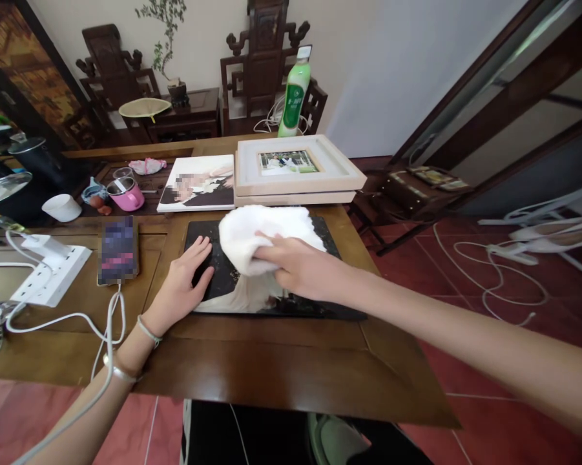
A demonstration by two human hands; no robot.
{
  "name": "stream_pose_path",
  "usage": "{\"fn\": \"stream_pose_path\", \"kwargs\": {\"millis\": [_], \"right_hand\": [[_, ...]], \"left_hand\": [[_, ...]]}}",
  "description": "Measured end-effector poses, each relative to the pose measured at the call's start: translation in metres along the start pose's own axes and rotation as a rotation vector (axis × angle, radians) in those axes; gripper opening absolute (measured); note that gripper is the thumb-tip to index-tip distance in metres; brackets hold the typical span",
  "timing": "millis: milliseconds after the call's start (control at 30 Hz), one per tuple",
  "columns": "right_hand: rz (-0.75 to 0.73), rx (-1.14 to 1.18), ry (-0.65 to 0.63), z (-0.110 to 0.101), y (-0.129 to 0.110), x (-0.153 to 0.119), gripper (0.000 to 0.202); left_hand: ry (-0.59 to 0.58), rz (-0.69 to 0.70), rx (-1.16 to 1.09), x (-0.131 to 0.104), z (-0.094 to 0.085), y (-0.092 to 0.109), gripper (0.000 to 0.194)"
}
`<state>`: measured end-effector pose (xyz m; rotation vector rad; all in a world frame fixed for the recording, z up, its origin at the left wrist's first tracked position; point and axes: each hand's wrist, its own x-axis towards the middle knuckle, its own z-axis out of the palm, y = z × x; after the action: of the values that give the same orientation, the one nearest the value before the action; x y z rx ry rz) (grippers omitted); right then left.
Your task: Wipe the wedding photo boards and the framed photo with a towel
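A dark, glossy picture panel (223,265) lies flat on the wooden table (252,358). My left hand (187,278) rests on its left edge with the fingers spread. Over the upper middle of the panel, my right hand (298,263) holds a bunched white cloth (271,226) against the surface, fingers pressed into it. Part of the panel is hidden by the cloth and my right forearm. Just behind it lie a white photo canvas (201,184) and a stack of pale wooden frames (298,187).
A green bottle (295,93) stands behind the frames. To the left are a phone (119,250) on a cable, a white power strip (53,274), a pink mug (127,195) and a white cup (62,207). The cable passes over my left forearm.
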<state>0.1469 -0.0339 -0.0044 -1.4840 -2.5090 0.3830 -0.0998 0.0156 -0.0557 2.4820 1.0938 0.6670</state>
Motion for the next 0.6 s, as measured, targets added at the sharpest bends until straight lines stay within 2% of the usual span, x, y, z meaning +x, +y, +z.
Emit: {"fn": "stream_pose_path", "kwargs": {"millis": [167, 300, 433, 600], "right_hand": [[-0.126, 0.052, -0.009, 0.006, -0.013, 0.059, 0.057], [-0.183, 0.024, -0.006, 0.004, -0.013, 0.088, 0.047], [-0.161, 0.002, -0.01, -0.005, 0.0, 0.092, 0.049], [-0.065, -0.056, -0.08, -0.018, 0.023, 0.069, 0.053]], "left_hand": [[-0.028, 0.013, -0.006, 0.001, -0.004, 0.005, 0.037], [-0.017, -0.018, -0.008, 0.0, -0.002, 0.003, 0.038], [-0.008, -0.024, -0.012, -0.002, 0.002, -0.002, 0.043], [-0.023, -0.03, -0.009, -0.003, 0.003, -0.005, 0.045]]}}
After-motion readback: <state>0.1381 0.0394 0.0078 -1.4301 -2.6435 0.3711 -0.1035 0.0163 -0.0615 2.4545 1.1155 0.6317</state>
